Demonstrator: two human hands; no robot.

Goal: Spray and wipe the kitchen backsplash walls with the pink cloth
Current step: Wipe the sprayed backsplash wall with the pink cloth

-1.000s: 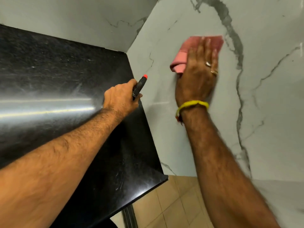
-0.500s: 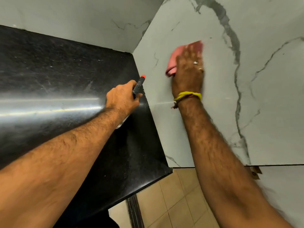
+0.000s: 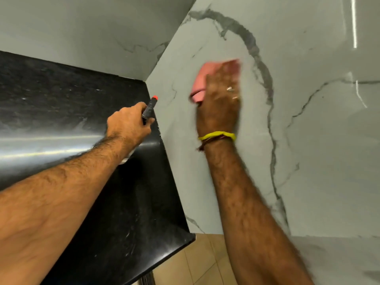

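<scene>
a view from the person's head looks down along two bare forearms toward a corner where a black tabletop (image 3: 61, 103) meets pale marble-look backsplash walls.

the right hand (image 3: 219, 103) lies flat against the right-side backsplash wall (image 3: 308, 140), fingers straight and close together, pressing the pink cloth (image 3: 202, 83) to the tile. the cloth is bunched under the palm and fingers, with pink showing above the fingertips and out past the thumb side of the hand. the hand and cloth are blurred, which suggests a wiping stroke under way. two rings sit on the fingers, and a yellow band (image 3: 218, 136) with a darker thread circles the wrist just below the hand.

the left hand (image 3: 128, 122) is well to the left of the right hand and a little lower, over the tabletop's far corner. its fingers are curled round the neck of a spray bottle (image 3: 149, 109), of which only the dark head and orange nozzle tip stick out beyond the knuckles, aimed toward the wall. the bottle body is hidden under the hand.

a dark grey vein (image 3: 267, 83) curves down the wall just to the right of the wiping hand. the back wall (image 3: 92, 27) lies beyond the left hand. tan floor tiles (image 3: 197, 262) show below both wrists.

as a judgement: the work is mid-way at most. wiping is happening on one patch near the corner. no spray drops or wet streaks can be made out, so it is unclear how much of the wall is done. the wide stretch to the right of the hand and the back wall look likely to need attention yet.
</scene>
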